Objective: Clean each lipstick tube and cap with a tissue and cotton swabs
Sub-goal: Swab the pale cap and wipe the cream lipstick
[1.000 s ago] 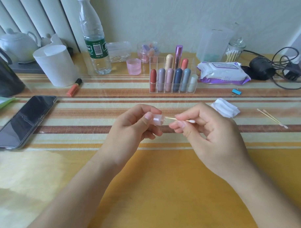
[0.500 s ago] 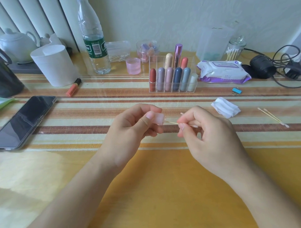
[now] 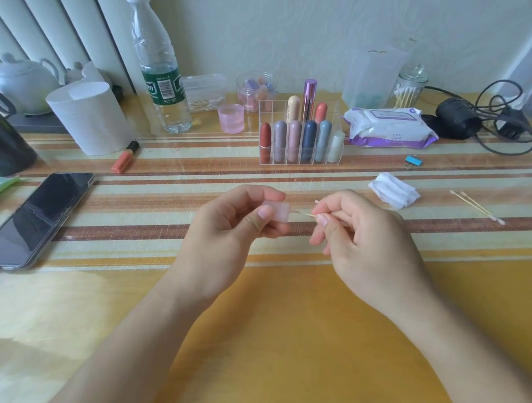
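Observation:
My left hand (image 3: 227, 230) pinches a small pale pink translucent lipstick cap (image 3: 278, 210) between thumb and fingers, its opening facing right. My right hand (image 3: 363, 238) pinches a cotton swab (image 3: 303, 213) whose tip goes into the cap; the far end of the stick pokes up behind my fingers. A clear acrylic organizer (image 3: 300, 136) behind holds several lipsticks upright. A folded white tissue (image 3: 393, 190) lies to the right, with two used cotton swabs (image 3: 475, 205) beyond it. An orange lipstick tube (image 3: 125, 157) lies by the paper roll.
A phone (image 3: 38, 217) lies at the left. A white paper roll (image 3: 86, 119), water bottle (image 3: 159, 74), pink cup (image 3: 231, 118), wet wipes pack (image 3: 388, 127), swab jar (image 3: 409, 88), blue binder clip (image 3: 412, 161) and black cables (image 3: 484, 118) line the back.
My right hand has rolled over and drawn in, pushing the swab deeper into the cap. My left hand turned the cap slightly, keeping it in place.

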